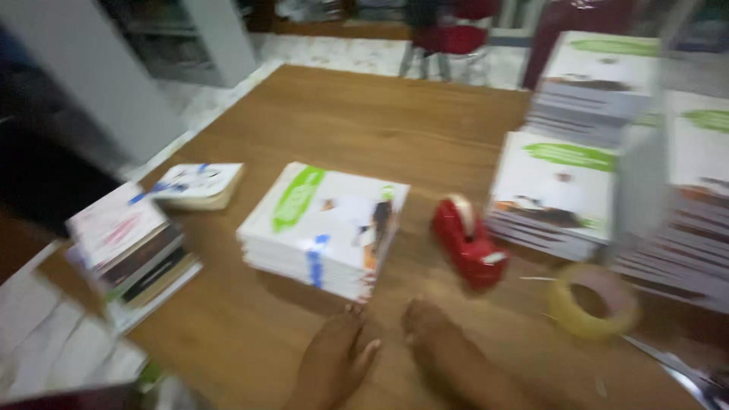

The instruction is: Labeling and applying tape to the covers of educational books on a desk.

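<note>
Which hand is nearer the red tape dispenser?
Right. The right hand lies on the table just below and left of the tape dispenser. The left hand rests farther left, below the bundled book stack.

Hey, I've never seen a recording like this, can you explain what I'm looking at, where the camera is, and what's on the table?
There is one picture, taken by a camera worn on a person's head, looking down at a wooden table. It is blurred by motion. At the bottom edge are the person's own bare hands: the left hand and the right hand. Both rest on the table and hold nothing. Just ahead of them lies a bundle of booklets with a blue strip of tape. To its right sit a red tape dispenser and a yellowish roll of tape. More booklet stacks stand at the right, and a pile of mixed books at the left.
</note>
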